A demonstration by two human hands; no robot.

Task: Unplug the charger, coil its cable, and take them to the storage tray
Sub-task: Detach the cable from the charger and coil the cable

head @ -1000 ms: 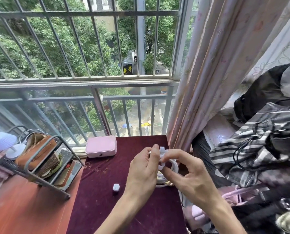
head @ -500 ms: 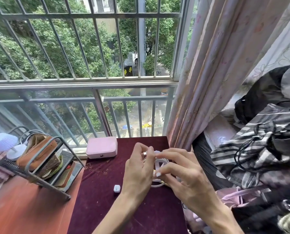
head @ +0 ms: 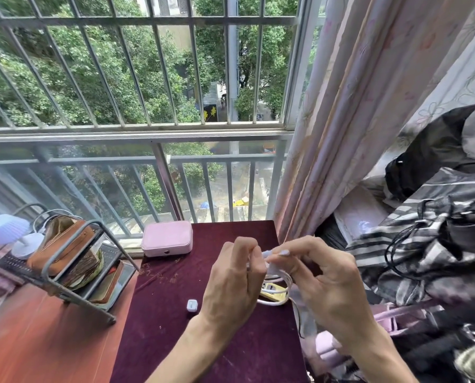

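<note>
Cable [head: 271, 302] — in left hand [head: 231, 283], right hand [head: 327, 283]

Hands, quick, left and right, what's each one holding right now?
Left hand: fingers curled, grips the coiled white cable.
Right hand: pinches the same cable near its end.

Barred window [head: 137, 73], pink curtain [head: 349, 111]

small white cube charger [head: 192, 305] lying on the dark red tabletop [head: 231, 355], lower centre of frame, white cable [head: 271, 302] apart from it, just to its right, gathered in loose loops, top pinched between left hand [head: 236, 277] and right hand [head: 327, 283]
</note>
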